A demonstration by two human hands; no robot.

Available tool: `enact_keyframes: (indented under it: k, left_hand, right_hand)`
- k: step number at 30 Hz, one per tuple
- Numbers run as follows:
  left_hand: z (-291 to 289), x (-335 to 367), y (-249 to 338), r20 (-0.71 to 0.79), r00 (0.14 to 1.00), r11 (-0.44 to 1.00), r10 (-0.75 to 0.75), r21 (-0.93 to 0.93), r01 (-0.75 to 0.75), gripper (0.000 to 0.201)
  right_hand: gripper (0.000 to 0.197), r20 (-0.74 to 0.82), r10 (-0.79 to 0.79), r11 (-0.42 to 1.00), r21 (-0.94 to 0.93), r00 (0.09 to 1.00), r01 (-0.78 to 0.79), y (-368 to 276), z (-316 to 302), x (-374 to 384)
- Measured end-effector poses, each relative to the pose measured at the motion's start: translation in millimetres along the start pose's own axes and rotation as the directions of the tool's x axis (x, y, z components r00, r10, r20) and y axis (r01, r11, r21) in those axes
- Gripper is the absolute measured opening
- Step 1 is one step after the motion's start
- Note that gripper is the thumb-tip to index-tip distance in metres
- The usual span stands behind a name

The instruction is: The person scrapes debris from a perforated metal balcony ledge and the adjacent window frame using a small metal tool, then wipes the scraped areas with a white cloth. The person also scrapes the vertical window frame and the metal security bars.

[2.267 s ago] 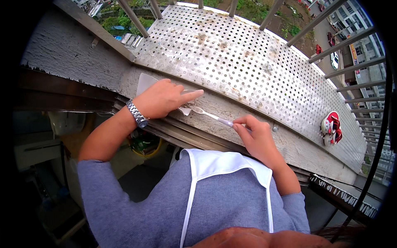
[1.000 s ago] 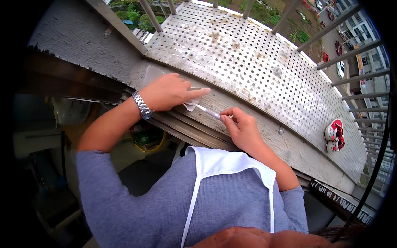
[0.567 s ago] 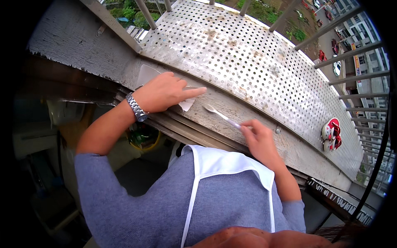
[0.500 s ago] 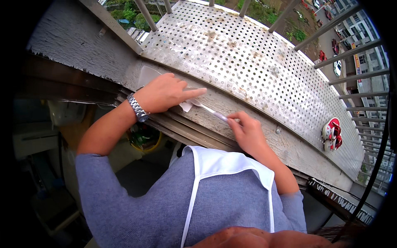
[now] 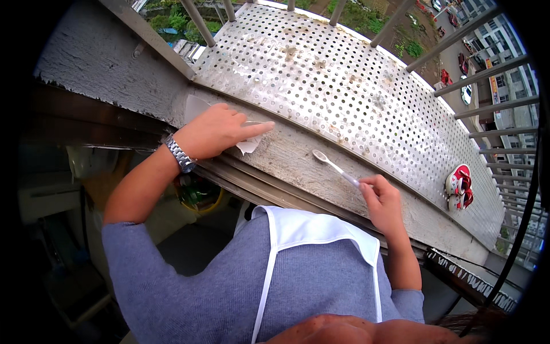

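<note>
Brush, white, toothbrush-looking, is over the concrete ledge, pinched near the handle's far end by the right hand. Probably light and stiff, so fingertips there work. Left hand covers a white sheet, likely flimsy; can't tell if it's gripped.

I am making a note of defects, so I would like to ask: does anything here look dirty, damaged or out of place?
Yes. Brownish stains mark the perforated metal panel, standing out against its pale surface. The white sheet under the left hand has an uneven edge, perhaps torn.
</note>
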State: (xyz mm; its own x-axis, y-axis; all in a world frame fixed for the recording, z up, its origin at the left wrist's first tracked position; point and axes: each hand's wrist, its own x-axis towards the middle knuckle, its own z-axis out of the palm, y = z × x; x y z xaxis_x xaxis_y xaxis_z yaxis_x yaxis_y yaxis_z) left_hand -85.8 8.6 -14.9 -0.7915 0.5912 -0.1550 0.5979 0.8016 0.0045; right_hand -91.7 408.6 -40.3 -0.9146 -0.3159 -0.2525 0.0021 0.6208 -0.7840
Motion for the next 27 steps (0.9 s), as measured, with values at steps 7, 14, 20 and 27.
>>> enact_keyframes:
  k: [7, 14, 20, 27]
  left_hand:
    - [-3, 7, -6, -0.002, 1.000, 1.000, 0.001, -0.013, -0.001, 0.068]
    - [6, 4, -2, 0.000, 0.999, 0.999, -0.034, -0.018, 0.034, 0.077]
    - [3, 5, -3, 0.007, 1.000, 1.000, -0.030, -0.007, 0.030, 0.075]
    - [-3, 8, -2, 0.053, 0.997, 0.999, -0.048, -0.011, 0.049, 0.076]
  right_hand:
    - [0.018, 0.058, -0.236, 0.972, 0.003, 0.970, 0.236, -53, 67, 51]
    - [0.016, 0.028, -0.140, 0.990, 0.019, 0.990, 0.140, -42, 17, 20]
    - [0.017, 0.087, -0.050, 0.998, -0.020, 0.995, 0.052, -29, 20, 18]
    - [0.016, 0.170, -0.279, 0.960, 0.080, 0.945, 0.269, -73, 80, 46]
